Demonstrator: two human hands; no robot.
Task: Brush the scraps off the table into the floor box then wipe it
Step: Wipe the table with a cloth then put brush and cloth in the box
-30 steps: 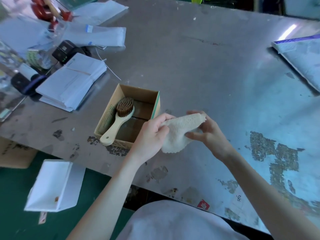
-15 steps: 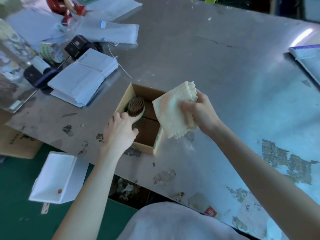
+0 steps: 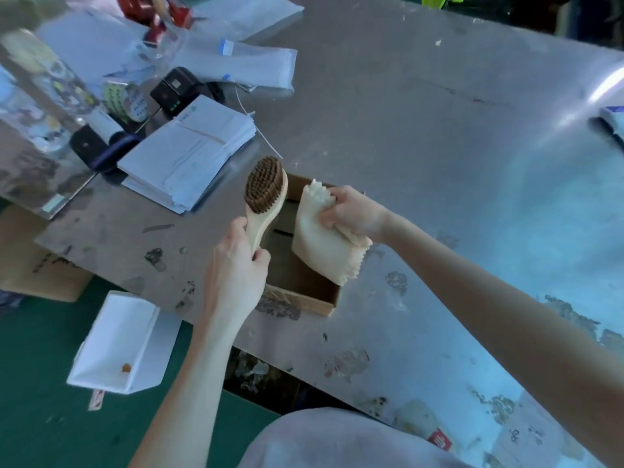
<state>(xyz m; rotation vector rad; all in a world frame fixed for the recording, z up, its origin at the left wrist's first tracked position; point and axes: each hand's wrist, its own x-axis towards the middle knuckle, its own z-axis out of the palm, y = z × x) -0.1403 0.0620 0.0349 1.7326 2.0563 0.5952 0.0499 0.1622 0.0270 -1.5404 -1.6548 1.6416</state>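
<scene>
Nearest, a white floor box [image 3: 118, 346] is seen on the green floor below the counter [image 3: 439, 163] edge, one small brown scrap lying inside. Above it, the left hand [image 3: 233, 271] is noted, its grip wrapped shut around the wooden handle of a brush [image 3: 265, 194], bristles turned upward, clear of the surface. Just beside, a cream cloth [image 3: 320, 244] is pinched in the right hand [image 3: 354, 214] over an open cardboard box [image 3: 304, 292]. Farther off, stacked papers [image 3: 192, 153] are listed. Brushing is judged barely begun; small flecks remain, and wiping is left undone.
</scene>
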